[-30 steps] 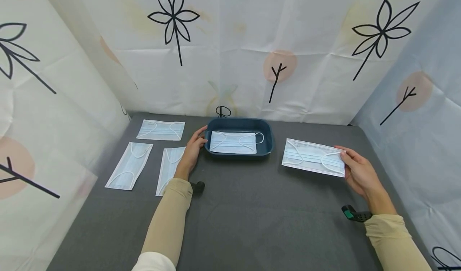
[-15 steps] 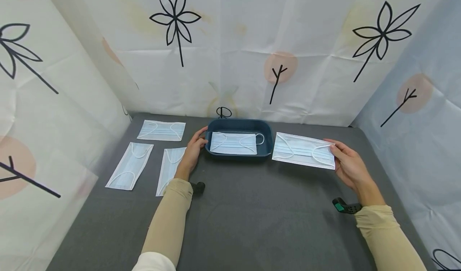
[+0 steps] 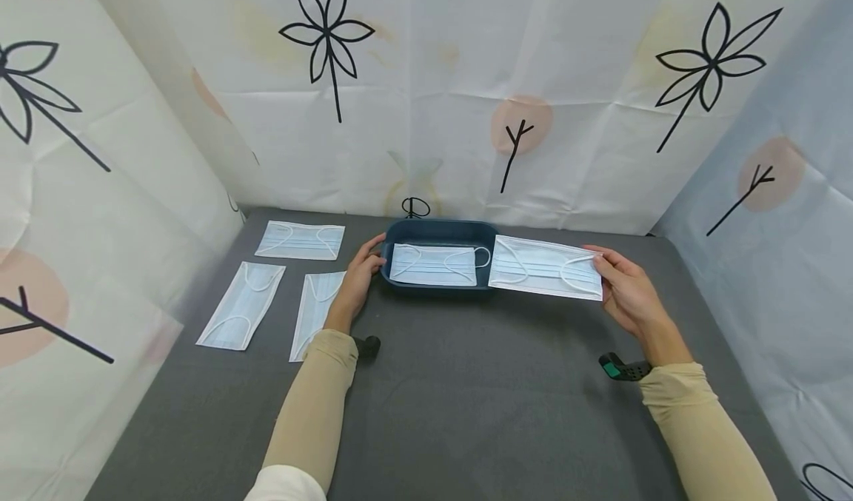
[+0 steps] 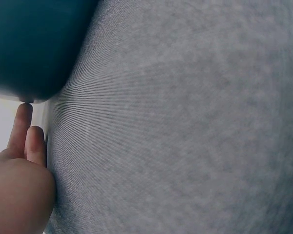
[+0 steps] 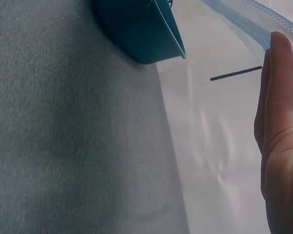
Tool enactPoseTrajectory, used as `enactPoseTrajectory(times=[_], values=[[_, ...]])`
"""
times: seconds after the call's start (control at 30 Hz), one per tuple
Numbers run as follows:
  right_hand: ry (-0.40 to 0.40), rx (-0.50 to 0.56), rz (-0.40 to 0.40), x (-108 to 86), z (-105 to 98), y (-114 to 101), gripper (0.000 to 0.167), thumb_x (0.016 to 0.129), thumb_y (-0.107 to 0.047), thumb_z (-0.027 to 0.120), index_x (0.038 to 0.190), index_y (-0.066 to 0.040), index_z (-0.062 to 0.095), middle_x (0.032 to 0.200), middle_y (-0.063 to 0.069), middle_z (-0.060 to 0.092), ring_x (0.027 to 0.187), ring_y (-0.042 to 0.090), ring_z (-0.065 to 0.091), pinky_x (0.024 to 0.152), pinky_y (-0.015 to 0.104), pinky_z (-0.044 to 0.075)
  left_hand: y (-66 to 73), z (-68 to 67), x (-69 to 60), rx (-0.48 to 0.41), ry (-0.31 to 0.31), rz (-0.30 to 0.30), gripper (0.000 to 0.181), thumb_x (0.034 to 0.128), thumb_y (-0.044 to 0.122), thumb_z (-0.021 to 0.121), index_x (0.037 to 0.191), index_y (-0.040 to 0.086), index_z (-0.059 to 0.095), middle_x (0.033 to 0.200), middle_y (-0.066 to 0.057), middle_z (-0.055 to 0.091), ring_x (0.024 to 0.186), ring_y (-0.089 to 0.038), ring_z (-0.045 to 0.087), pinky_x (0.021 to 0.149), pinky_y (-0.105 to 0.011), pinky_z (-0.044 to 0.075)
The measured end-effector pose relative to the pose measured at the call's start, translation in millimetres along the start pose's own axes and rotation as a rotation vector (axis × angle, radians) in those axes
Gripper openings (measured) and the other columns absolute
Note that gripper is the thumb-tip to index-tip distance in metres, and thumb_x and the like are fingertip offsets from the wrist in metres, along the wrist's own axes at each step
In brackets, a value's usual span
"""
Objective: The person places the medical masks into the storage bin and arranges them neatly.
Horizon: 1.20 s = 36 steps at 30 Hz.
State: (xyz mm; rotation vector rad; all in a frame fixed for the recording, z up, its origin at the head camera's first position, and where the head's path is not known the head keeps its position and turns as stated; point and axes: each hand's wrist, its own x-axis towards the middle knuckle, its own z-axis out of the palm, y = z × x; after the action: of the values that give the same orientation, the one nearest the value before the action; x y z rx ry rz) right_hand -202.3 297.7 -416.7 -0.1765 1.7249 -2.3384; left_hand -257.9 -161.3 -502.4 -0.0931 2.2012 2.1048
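Observation:
In the head view, a blue pleated face mask [image 3: 543, 268] with white ear loops is pinched at its right end by my right hand [image 3: 629, 290]. Its left end overlaps the right rim of a dark blue tray [image 3: 440, 229], held above the table. Another face mask [image 3: 433, 266] lies flat inside that tray, ear loops up. My left hand [image 3: 355, 283] touches the tray's left end with its fingers fairly straight. The left wrist view has one fingertip of the left hand [image 4: 19, 185] against the tray wall [image 4: 34, 44]. Part of the held mask [image 5: 254, 22] appears beside the right hand [image 5: 283, 117].
Left of the tray, three face masks lie on the grey table [image 3: 453, 412]: a back one [image 3: 300, 240], a slanted one [image 3: 241, 306] and one [image 3: 315, 308] partly behind the left arm. White patterned cloth [image 3: 440, 64] hangs behind and on both sides.
My right hand has carried its face mask leftward and slightly away from me, from right of the tray to over its right rim. The left hand and tray stay put.

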Motion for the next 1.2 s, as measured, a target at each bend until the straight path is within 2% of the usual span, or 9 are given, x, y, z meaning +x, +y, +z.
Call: enactPoseTrajectory(times=[0.33, 0.6, 0.67, 0.8, 1.1, 1.2], values=[[-0.011, 0.001, 0.019, 12.2, 11, 4, 0.042, 0.108, -0.022, 0.046, 0.145, -0.002, 0.040, 0.122, -0.002, 0.066, 0.102, 0.007, 0.071, 0.079, 0.024, 0.060, -2.5, -0.8, 2.3, 0.011, 0.011, 0.004, 0.054, 0.1027, 0.014, 0.047, 0.154, 0.028, 0.044, 0.156, -0.011, 0.044, 0.142, -0.025, 0.041, 0.117, -0.046, 0.031], [-0.029, 0.027, 0.030, 24.3, 20, 17, 0.037, 0.109, -0.021, 0.044, 0.142, -0.005, 0.043, 0.123, -0.001, 0.065, 0.101, 0.008, 0.071, 0.078, 0.024, 0.060, 1.2, -1.8, -1.6, 0.001, -0.009, -0.018, 0.054, 0.1039, 0.014, 0.045, 0.156, 0.027, 0.042, 0.159, -0.013, 0.042, 0.145, -0.027, 0.038, 0.120, -0.047, 0.028], [-0.027, 0.026, 0.035, 27.0, 22, 20, 0.035, 0.109, -0.021, 0.044, 0.141, -0.006, 0.044, 0.123, 0.000, 0.065, 0.101, 0.008, 0.071, 0.079, 0.024, 0.060, -2.8, -1.8, 0.2, 0.009, -0.005, -0.009, 0.054, 0.1041, 0.014, 0.045, 0.156, 0.028, 0.042, 0.159, -0.013, 0.042, 0.145, -0.027, 0.038, 0.120, -0.047, 0.028], [-0.007, 0.015, 0.048, 32.0, 27, 24, 0.034, 0.108, -0.022, 0.045, 0.140, -0.008, 0.046, 0.125, -0.001, 0.063, 0.102, 0.007, 0.071, 0.079, 0.024, 0.060, -2.2, -0.6, 0.0, 0.022, 0.001, 0.002, 0.053, 0.1035, 0.014, 0.045, 0.155, 0.027, 0.043, 0.157, -0.013, 0.043, 0.144, -0.027, 0.039, 0.119, -0.047, 0.030], [0.010, -0.038, 0.075, 43.8, 41, 24, 0.053, 0.108, -0.026, 0.044, 0.153, 0.000, 0.033, 0.126, -0.001, 0.060, 0.102, 0.005, 0.069, 0.078, 0.022, 0.059, -2.4, -0.8, 1.7, 0.019, 0.008, 0.013, 0.055, 0.1017, 0.013, 0.046, 0.155, 0.027, 0.044, 0.159, -0.011, 0.043, 0.145, -0.026, 0.039, 0.117, -0.046, 0.030], [0.019, -0.059, 0.087, 48.0, 45, 25, 0.052, 0.109, -0.025, 0.043, 0.154, 0.000, 0.033, 0.126, -0.001, 0.060, 0.102, 0.005, 0.069, 0.079, 0.023, 0.059, -1.0, -0.9, 1.0, 0.007, 0.000, 0.000, 0.054, 0.1029, 0.013, 0.046, 0.155, 0.026, 0.044, 0.159, -0.011, 0.042, 0.145, -0.027, 0.039, 0.117, -0.045, 0.029]])
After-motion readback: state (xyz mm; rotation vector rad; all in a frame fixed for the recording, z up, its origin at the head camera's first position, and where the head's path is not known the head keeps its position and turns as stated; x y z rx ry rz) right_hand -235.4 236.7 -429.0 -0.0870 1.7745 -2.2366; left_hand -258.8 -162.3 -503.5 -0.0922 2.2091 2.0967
